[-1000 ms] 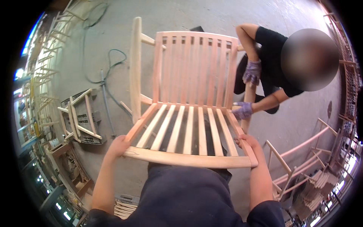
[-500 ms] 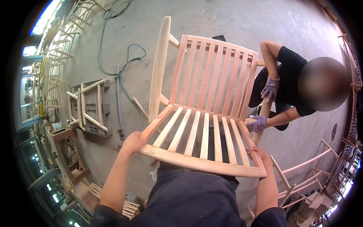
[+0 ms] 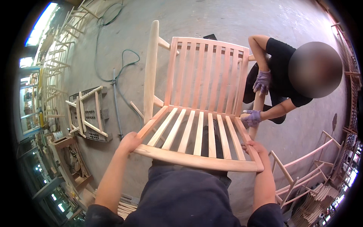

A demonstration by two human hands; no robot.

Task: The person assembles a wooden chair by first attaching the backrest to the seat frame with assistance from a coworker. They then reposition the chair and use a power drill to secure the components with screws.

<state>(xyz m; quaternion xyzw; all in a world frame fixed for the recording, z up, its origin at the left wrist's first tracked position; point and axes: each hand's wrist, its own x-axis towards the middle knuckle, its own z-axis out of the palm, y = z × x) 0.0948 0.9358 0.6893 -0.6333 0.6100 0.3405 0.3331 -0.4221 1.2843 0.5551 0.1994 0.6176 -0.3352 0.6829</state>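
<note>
- Since last frame: chair (image 3: pixel 204 111) shifted left in view, sits squarer; both grips stay on.
- Chair before torso; left grip (image 3: pixel 130 142) clamped on left seat rail, right grip (image 3: pixel 255 147) on right.
- Judgement: hold both sides level, fingers clear of joints.
- Co-worker's gloved hands (image 3: pixel 250 118) at right side piece (image 3: pixel 259 99).
- Back slats pinkish, straight; seat slats paler; front rail (image 3: pixel 196 160) smooth, rounded.
- Floor (image 3: pixel 227 19) grey, scuffed; hose (image 3: pixel 96 56) thin, looped.

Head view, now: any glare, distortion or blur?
Head view: a bright white window-like patch at upper left is blown out; head view: corners go black and the pale wooden front rail looks bowed, perhaps partly lens distortion; head view: a round soft blur masks the co-worker's head, while the pinkish slatted wooden backrest reads clear.
</note>
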